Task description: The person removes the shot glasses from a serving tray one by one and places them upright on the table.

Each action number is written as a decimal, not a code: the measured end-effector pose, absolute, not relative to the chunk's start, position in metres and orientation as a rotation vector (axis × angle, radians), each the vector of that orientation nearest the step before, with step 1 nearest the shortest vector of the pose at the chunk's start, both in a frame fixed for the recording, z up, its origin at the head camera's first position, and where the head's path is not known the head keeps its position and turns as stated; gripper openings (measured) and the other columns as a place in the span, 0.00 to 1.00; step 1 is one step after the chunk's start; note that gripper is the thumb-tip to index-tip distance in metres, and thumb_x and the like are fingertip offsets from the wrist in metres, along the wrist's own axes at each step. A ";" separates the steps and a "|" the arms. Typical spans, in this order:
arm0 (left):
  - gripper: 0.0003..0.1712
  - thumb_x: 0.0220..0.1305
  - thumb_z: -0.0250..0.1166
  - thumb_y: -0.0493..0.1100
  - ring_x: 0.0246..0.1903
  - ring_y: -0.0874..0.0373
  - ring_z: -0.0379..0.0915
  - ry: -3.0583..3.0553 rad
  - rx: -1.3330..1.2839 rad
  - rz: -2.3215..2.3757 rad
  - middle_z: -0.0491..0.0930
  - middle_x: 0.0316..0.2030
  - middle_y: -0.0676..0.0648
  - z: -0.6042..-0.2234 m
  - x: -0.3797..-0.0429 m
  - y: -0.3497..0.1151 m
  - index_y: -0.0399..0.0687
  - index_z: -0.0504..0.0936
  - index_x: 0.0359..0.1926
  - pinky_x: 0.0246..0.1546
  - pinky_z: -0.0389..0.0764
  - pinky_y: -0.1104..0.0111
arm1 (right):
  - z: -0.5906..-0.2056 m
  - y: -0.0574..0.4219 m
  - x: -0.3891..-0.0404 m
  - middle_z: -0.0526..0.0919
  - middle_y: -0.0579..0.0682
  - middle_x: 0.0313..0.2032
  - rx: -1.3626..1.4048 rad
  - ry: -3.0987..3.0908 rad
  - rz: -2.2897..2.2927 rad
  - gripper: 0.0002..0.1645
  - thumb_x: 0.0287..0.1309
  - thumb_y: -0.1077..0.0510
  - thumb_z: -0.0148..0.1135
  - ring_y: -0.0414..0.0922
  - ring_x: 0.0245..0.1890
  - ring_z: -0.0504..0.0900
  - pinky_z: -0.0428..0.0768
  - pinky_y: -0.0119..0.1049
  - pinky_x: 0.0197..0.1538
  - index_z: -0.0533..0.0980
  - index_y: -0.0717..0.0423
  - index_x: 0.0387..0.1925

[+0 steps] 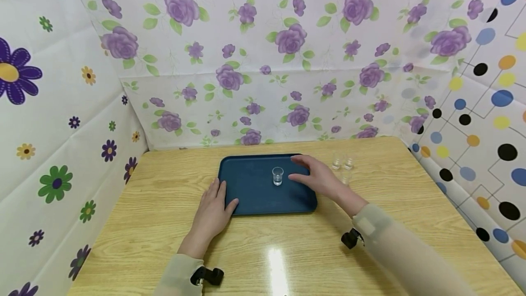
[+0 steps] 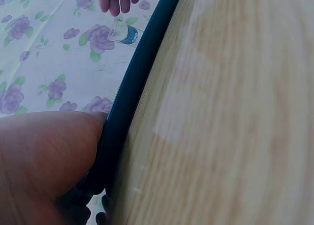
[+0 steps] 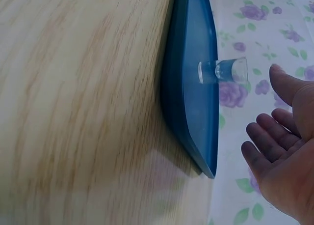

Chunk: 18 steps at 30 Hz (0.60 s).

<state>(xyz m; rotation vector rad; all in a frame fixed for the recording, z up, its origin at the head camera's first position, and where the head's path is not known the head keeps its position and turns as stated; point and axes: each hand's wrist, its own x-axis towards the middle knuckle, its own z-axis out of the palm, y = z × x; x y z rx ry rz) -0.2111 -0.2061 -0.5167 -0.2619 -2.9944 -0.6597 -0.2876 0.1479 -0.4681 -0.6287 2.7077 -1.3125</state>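
Note:
A dark blue rectangular tray (image 1: 250,195) lies on the wooden table. On it, right of its middle, a small clear shot glass (image 1: 277,176) stands upright; the right wrist view shows the same glass (image 3: 223,70) sideways. My left hand (image 1: 211,209) rests at the tray's left edge with its fingers extended and the thumb over the near left corner. Above the tray's right side is my right hand (image 1: 314,176), thumb and fingers spread apart toward the glass, with a gap between. In the right wrist view the palm of that hand (image 3: 287,151) holds nothing.
Several more clear glasses (image 1: 348,163) stand on the table (image 1: 370,223) to the right of the tray, partly behind my right forearm. Flowered cloth (image 1: 263,72) hangs along the table's back edge. Patterned cloth also hangs at the left and right sides.

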 end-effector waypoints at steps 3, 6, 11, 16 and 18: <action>0.46 0.86 0.62 0.55 0.85 0.32 0.43 -2.995 -0.264 -0.657 0.48 0.86 0.28 -0.516 -0.211 -0.206 0.30 0.56 0.86 0.84 0.48 0.40 | -0.471 0.143 -0.289 0.74 0.57 0.78 -0.637 2.706 -1.301 0.44 0.74 0.45 0.74 0.58 0.78 0.72 0.73 0.55 0.78 0.70 0.57 0.82; 0.46 0.86 0.62 0.55 0.85 0.32 0.43 -2.996 -0.263 -0.657 0.48 0.86 0.28 -0.516 -0.211 -0.206 0.30 0.56 0.86 0.84 0.48 0.40 | -0.473 0.138 -0.290 0.73 0.56 0.78 -0.637 2.695 -1.306 0.44 0.74 0.45 0.74 0.57 0.78 0.72 0.72 0.55 0.78 0.69 0.56 0.82; 0.46 0.86 0.62 0.56 0.85 0.32 0.43 -3.003 -0.257 -0.654 0.47 0.86 0.28 -0.516 -0.211 -0.206 0.30 0.56 0.86 0.84 0.47 0.40 | -0.477 0.132 -0.293 0.72 0.56 0.79 -0.641 2.673 -1.291 0.46 0.74 0.44 0.74 0.57 0.78 0.72 0.72 0.54 0.78 0.67 0.55 0.84; 0.46 0.86 0.62 0.56 0.85 0.32 0.43 -3.001 -0.258 -0.652 0.48 0.86 0.28 -0.515 -0.211 -0.206 0.30 0.56 0.86 0.84 0.48 0.40 | -0.479 0.127 -0.294 0.71 0.56 0.80 -0.628 2.660 -1.273 0.47 0.75 0.45 0.74 0.56 0.79 0.71 0.73 0.53 0.78 0.66 0.54 0.84; 0.46 0.86 0.62 0.56 0.85 0.32 0.43 -3.002 -0.259 -0.648 0.48 0.86 0.28 -0.515 -0.211 -0.206 0.30 0.56 0.86 0.84 0.48 0.40 | -0.480 0.125 -0.294 0.70 0.55 0.80 -0.620 2.656 -1.272 0.46 0.75 0.46 0.74 0.56 0.78 0.71 0.73 0.53 0.77 0.65 0.54 0.85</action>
